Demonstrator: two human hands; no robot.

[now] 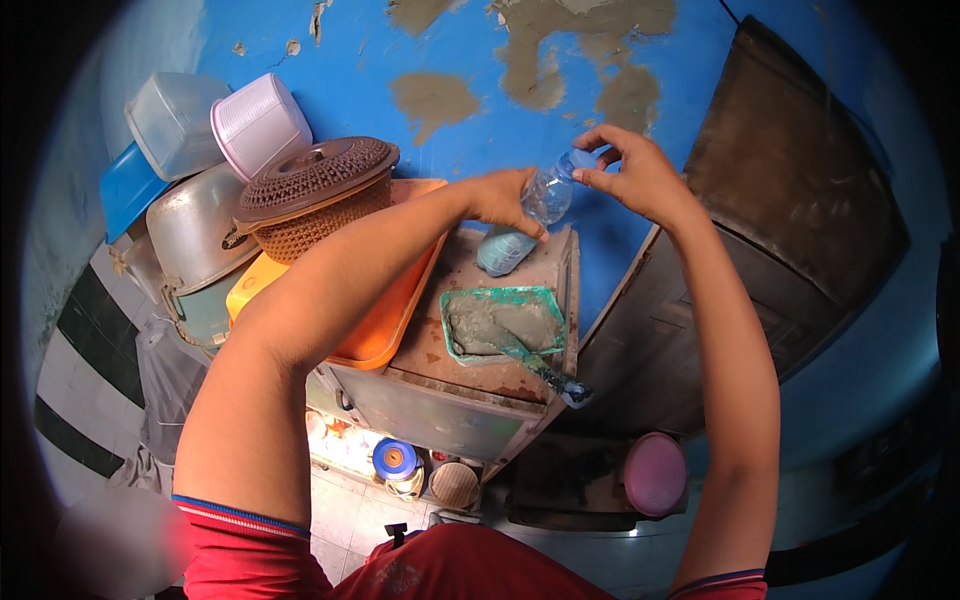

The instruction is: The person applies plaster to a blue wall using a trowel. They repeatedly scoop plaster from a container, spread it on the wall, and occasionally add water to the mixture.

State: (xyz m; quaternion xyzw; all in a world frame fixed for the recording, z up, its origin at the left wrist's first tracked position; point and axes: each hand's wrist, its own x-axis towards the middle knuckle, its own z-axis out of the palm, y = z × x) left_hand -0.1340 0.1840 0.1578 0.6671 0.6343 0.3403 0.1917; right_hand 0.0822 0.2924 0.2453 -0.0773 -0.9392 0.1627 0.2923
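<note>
My left hand (503,199) grips the body of a clear plastic bottle (548,194) held up in front of a blue wall. My right hand (637,176) pinches the bottle's blue cap (581,158) at its top. Below the bottle, on top of a rusty metal cabinet (470,350), a second bluish bottle (502,250) lies next to a green tray (503,322) filled with grey cement paste. A trowel (535,365) rests in the tray, its handle sticking out toward the cabinet's front corner.
An orange tray (385,320) lies on the cabinet's left. Left of it are a brown woven basket with lid (315,190), metal pots (195,230) and plastic containers (260,122). A dark wooden door (780,190) stands at right. Jars (395,462) and a pink lid (655,472) sit below.
</note>
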